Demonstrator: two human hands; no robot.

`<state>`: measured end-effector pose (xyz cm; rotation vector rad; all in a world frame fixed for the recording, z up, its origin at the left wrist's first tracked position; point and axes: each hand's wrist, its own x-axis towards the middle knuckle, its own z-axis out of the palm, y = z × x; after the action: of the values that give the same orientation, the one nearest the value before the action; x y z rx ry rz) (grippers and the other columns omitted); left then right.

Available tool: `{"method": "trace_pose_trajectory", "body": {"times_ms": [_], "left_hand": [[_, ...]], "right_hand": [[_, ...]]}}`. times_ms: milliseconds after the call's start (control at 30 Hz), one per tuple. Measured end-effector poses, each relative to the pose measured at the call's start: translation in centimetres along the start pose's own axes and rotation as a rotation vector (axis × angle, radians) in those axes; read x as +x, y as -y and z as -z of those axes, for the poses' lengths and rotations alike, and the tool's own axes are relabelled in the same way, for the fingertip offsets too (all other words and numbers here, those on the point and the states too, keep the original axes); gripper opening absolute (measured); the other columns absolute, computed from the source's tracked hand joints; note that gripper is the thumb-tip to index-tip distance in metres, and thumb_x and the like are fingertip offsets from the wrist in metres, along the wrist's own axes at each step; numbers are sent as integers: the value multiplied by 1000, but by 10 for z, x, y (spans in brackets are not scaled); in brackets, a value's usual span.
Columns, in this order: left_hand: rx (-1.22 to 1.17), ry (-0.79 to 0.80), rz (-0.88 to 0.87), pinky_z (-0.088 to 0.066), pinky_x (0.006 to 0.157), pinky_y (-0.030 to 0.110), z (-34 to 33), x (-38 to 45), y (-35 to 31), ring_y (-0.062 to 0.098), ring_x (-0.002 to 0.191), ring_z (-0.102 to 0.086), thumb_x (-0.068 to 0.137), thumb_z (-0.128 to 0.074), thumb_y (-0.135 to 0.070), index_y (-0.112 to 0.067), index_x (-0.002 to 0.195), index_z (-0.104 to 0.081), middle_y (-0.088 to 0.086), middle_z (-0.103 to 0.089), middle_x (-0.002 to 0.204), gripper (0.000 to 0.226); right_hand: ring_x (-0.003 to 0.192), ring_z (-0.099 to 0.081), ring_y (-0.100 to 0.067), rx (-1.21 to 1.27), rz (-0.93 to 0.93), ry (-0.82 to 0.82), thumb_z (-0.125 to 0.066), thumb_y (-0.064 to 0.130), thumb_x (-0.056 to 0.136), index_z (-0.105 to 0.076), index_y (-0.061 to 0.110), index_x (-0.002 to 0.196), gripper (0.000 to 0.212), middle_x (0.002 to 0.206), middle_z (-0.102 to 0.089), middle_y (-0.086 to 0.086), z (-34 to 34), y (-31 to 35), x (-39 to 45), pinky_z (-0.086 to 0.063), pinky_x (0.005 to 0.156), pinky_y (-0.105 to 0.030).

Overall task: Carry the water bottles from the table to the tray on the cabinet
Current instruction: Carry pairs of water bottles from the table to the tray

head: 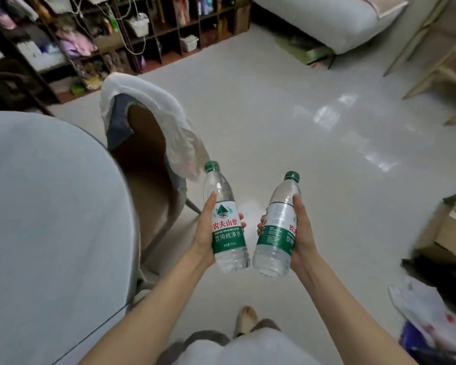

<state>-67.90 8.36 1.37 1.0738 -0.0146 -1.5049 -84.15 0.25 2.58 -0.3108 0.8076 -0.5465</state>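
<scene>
We hold one water bottle in each hand above the floor (287, 106): our left hand (204, 233) has its fingers clamped on the left bottle (228, 227), our right hand (302, 230) on the right bottle (277, 233), both beside the round surface (45, 206).

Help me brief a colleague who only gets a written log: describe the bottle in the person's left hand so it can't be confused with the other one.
Start at the round table on the left and the draped chair beside it. Nearest that chair, the left hand holds the left bottle upright. Unlike the right bottle, which tilts, it shows its mountain logo.
</scene>
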Motion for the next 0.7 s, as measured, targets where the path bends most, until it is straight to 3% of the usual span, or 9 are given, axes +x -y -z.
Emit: {"method": "trace_pose_trajectory", "body": {"times_ms": [200, 467, 700], "left_hand": [[68, 21, 56, -56, 55, 29, -78, 95, -8, 22, 57, -64, 76, -65, -59, -9, 100, -58, 12, -64, 76, 56], [265, 57, 122, -56, 52, 27, -158, 259, -76, 20, 53, -63, 88, -55, -53, -11, 100, -56, 12, -63, 72, 44], [364, 92, 161, -57, 53, 28, -240, 389, -172, 20, 54, -65, 85, -57, -57, -11, 104, -57, 12, -68, 73, 50]], "right_hand": [[57, -62, -27, 3, -3, -1, -76, 59, 65, -56, 8, 91, 60, 71, -61, -14, 45, 90, 48, -56, 62, -35], [58, -63, -27, -39, 41, -98, -80, 59, 59, -54, 7, 97, 69, 73, -60, -15, 52, 209, 173, -56, 64, -36], [54, -63, -25, 14, 117, -181, -65, 60, 74, -53, 8, 98, 59, 70, -60, -14, 22, 347, 272, -56, 60, -33]]}}
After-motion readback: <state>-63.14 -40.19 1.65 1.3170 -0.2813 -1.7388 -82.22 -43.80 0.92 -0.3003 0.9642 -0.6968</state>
